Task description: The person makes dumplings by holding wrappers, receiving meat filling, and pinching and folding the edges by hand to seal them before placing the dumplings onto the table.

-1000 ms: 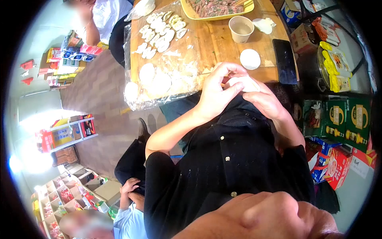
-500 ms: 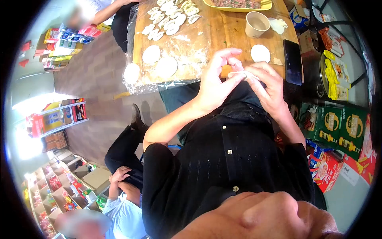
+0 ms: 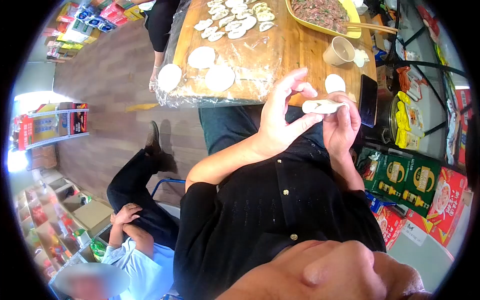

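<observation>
A folded dumpling (image 3: 320,106), white with filling just visible along its edge, is pinched between the thumb and fingers of my right hand (image 3: 342,125). My left hand (image 3: 281,120) is beside it with fingers spread and curved, its thumb tip close to the dumpling's lower edge. Whether that thumb touches it I cannot tell. Past my hands a round dough wrapper (image 3: 334,83) lies on the wooden table (image 3: 295,55). More flat wrappers (image 3: 220,78) rest on plastic film (image 3: 250,85) at the left, with several finished dumplings (image 3: 237,24) behind them.
A yellow tray (image 3: 356,31) of minced filling (image 3: 320,12) with chopsticks (image 3: 372,27) stands at the back. Near it are a paper cup (image 3: 339,51) and a black phone (image 3: 368,100). Boxes (image 3: 400,175) are stacked at my right. A seated person (image 3: 145,255) is at lower left.
My hands have moved slightly apart, and the dumpling now shows more openly in my right hand. The view has shifted, bringing more of the filling tray and chopsticks into sight.
</observation>
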{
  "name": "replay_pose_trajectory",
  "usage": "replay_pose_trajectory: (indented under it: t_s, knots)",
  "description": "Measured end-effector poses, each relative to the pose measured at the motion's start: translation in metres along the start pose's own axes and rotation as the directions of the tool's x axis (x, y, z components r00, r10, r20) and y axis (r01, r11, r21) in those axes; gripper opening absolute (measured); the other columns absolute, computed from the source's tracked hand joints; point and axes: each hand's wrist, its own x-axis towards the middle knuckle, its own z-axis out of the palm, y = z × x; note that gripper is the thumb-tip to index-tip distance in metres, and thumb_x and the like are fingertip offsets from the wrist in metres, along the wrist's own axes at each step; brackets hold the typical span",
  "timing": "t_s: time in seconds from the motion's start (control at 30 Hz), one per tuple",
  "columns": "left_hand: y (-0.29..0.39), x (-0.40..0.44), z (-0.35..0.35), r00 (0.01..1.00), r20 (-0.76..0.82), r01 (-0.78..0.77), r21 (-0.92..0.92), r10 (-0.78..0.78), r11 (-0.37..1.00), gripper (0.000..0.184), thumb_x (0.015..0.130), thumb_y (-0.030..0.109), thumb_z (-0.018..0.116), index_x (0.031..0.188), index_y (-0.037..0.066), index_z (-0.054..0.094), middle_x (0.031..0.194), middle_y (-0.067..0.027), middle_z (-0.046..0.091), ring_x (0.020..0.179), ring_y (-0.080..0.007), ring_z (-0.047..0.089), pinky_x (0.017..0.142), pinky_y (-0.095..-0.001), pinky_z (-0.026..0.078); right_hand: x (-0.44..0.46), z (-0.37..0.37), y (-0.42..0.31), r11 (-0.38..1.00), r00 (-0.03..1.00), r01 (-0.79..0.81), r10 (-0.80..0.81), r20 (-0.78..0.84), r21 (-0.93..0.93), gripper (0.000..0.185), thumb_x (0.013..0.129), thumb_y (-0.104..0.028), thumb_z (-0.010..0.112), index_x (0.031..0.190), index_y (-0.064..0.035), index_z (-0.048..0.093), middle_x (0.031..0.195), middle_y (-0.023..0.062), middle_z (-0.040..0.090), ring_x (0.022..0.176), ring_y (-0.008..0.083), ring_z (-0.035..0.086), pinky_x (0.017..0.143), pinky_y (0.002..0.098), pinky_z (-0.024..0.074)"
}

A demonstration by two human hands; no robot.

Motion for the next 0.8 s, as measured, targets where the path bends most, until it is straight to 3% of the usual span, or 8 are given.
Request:
replay_pose_trajectory:
  t_s: [0.23, 0.43, 0.57, 0.63, 0.67, 0.7, 0.77, 0.8]
  knots:
    - [0.001, -0.002, -0.010, 0.998, -0.031, -0.050, -0.119, 0.047, 0.992, 0.058, 0.085, -0.007, 0.066, 0.136, 0.001, 0.040, 0.104, -0.0082, 0.054, 0.096, -0.0137, 0.057, 0.089, -0.0270, 0.047, 0.000, 0.009, 0.009, 0.998, 0.999, -0.039, 0.038, 0.024, 0.042, 0.025, 0.099, -0.014, 0.052, 0.114, 0.0052, 0.059, 0.106, 0.0172, 0.058, 0.083, 0.0255, 0.062, 0.072, 0.0357, 0.0530]
    - [-0.001, 0.001, -0.020, 0.996, -0.065, 0.059, -0.095, -0.065, 0.994, 0.061, 0.085, -0.007, 0.066, 0.138, 0.003, 0.037, 0.103, -0.0070, 0.055, 0.092, -0.0130, 0.055, 0.087, -0.0269, 0.047, 0.006, 0.010, 0.011, 0.991, 0.996, -0.091, 0.090, -0.018, -0.094, 0.021, 0.098, -0.009, 0.052, 0.110, 0.0073, 0.060, 0.109, 0.0152, 0.058, 0.083, 0.0230, 0.065, 0.072, 0.0340, 0.0563]
    - [0.002, 0.002, -0.022, 0.981, -0.105, 0.140, -0.207, -0.164, 0.968, 0.058, 0.087, -0.002, 0.066, 0.138, 0.003, 0.039, 0.109, -0.0081, 0.056, 0.099, -0.0139, 0.056, 0.089, -0.0270, 0.047, 0.006, 0.010, 0.012, 0.993, 0.993, -0.116, 0.115, -0.027, -0.025, 0.020, 0.098, -0.007, 0.052, 0.109, 0.0077, 0.060, 0.111, 0.0150, 0.058, 0.083, 0.0233, 0.065, 0.072, 0.0340, 0.0570]
    - [0.007, 0.000, -0.029, 0.963, 0.022, 0.268, -0.137, -0.268, 0.954, 0.046, 0.089, 0.002, 0.065, 0.133, 0.002, 0.048, 0.114, -0.0091, 0.057, 0.103, -0.0131, 0.056, 0.090, -0.0256, 0.046, 0.003, 0.013, 0.011, 0.996, 0.997, -0.084, 0.083, -0.004, -0.017, 0.020, 0.097, -0.007, 0.053, 0.109, 0.0080, 0.060, 0.113, 0.0161, 0.058, 0.085, 0.0242, 0.066, 0.074, 0.0339, 0.0574]
    - [0.013, -0.002, -0.027, 0.956, -0.012, 0.287, -0.148, -0.292, 0.946, 0.031, 0.090, 0.004, 0.064, 0.120, -0.001, 0.060, 0.109, -0.0082, 0.061, 0.097, -0.0115, 0.059, 0.086, -0.0242, 0.048, 0.002, 0.013, 0.011, 0.997, 0.997, -0.082, 0.082, 0.001, -0.014, 0.020, 0.097, -0.007, 0.053, 0.109, 0.0080, 0.060, 0.113, 0.0161, 0.058, 0.085, 0.0242, 0.066, 0.074, 0.0339, 0.0574]
    - [0.020, -0.002, -0.028, 0.958, -0.015, 0.282, -0.143, -0.287, 0.949, 0.031, 0.090, 0.004, 0.064, 0.120, -0.001, 0.060, 0.109, -0.0082, 0.061, 0.097, -0.0115, 0.059, 0.086, -0.0242, 0.048, 0.000, 0.011, 0.010, 0.997, 0.997, -0.063, 0.064, 0.034, -0.036, 0.020, 0.097, -0.007, 0.053, 0.109, 0.0081, 0.060, 0.114, 0.0164, 0.058, 0.086, 0.0243, 0.066, 0.075, 0.0337, 0.0574]
    - [0.033, -0.005, -0.030, 0.960, -0.011, 0.276, 0.164, -0.278, 0.947, 0.021, 0.089, 0.001, 0.064, 0.109, -0.003, 0.066, 0.098, -0.0071, 0.064, 0.087, -0.0111, 0.062, 0.078, -0.0232, 0.049, -0.006, 0.013, 0.009, 0.998, 0.996, -0.044, 0.048, 0.070, -0.052, 0.021, 0.097, -0.007, 0.054, 0.110, 0.0083, 0.060, 0.115, 0.0167, 0.058, 0.087, 0.0243, 0.066, 0.075, 0.0336, 0.0574]
    - [0.034, -0.009, -0.030, 0.961, -0.013, 0.275, 0.167, -0.277, 0.947, 0.021, 0.089, 0.001, 0.064, 0.109, -0.003, 0.066, 0.098, -0.0071, 0.064, 0.087, -0.0111, 0.062, 0.078, -0.0232, 0.049, -0.009, 0.016, 0.007, 0.996, 0.996, -0.042, 0.047, 0.070, -0.074, 0.021, 0.096, -0.007, 0.054, 0.110, 0.0085, 0.060, 0.114, 0.0165, 0.057, 0.087, 0.0239, 0.066, 0.076, 0.0330, 0.0569]
